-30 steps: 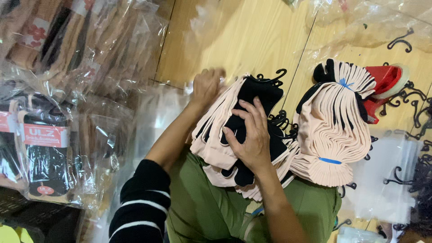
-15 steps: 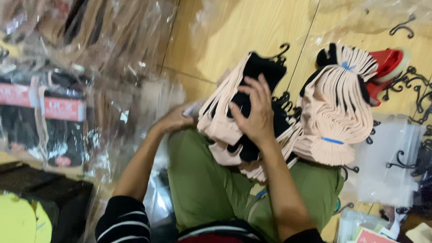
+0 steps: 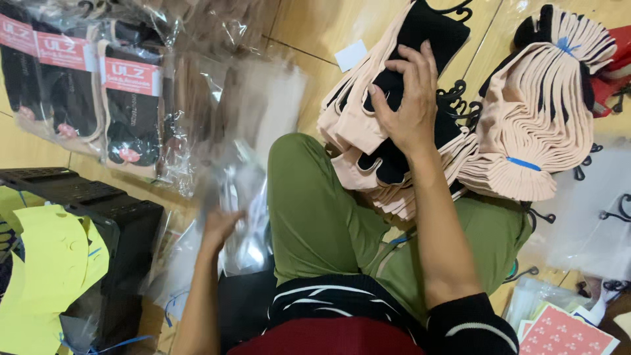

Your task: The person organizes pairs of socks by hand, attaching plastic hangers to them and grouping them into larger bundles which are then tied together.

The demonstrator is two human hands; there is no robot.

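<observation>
Right hand spread flat, pressing black sock atop hanger-hooked sock stack on lap, steadying it. Left hand, blurred, apparently grasping clear plastic bag; grip uncertain.

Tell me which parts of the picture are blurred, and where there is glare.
Head view: the left hand and the clear bags near it are motion-blurred; the right hand on the black sock is sharp; glare streaks the packaged socks.
</observation>
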